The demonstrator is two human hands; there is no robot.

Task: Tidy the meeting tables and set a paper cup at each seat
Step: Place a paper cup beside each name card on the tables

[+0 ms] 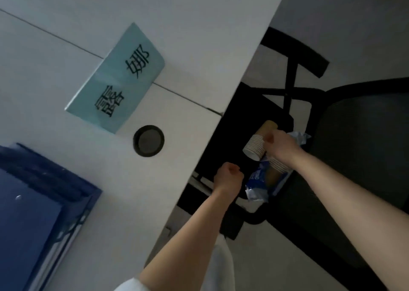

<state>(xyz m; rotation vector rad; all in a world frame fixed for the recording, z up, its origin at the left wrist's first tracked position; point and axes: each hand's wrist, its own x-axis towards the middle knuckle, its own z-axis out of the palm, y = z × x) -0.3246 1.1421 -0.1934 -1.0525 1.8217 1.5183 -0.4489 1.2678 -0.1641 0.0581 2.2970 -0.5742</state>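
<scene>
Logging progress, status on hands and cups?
Right hand gripping stack of paper cups over black chair. Left hand fisted, empty, beside plastic cup sleeve. No cup by name card.

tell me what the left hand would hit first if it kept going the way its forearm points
Probably the edge of the white table. The left hand, a closed fist, points up the picture beside that edge, over the black chair. Depth is unclear, so it might pass under the tabletop instead.

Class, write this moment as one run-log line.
right hand: grips paper cup stack | left hand: fisted, empty | blue wrapper: on chair | table: no cup visible
</scene>
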